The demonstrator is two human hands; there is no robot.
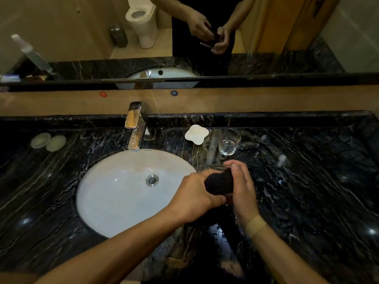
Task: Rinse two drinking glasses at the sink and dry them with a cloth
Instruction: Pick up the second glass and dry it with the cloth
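**Dim bathroom with a black marble counter**

A black marble countertop (307, 181) veined in white fills the near scene, glossy, with small bright light spots. A tan tiled band (266, 99) runs along the far wall, bearing a red sticker (103, 94) and a blue one (174, 93). Above it a wide mirror (61, 27) reflects beige walls, a white toilet (142, 21), a small dark bin (118, 35) to its left, and a wooden door (287, 23) at right.

A dark marble desk (307, 181) with white veining holds an oval white sink (114, 193); a clear glass (228, 141) and white dish (196, 134) stand near its back edge; two pale round lids (48, 141) sit back left.
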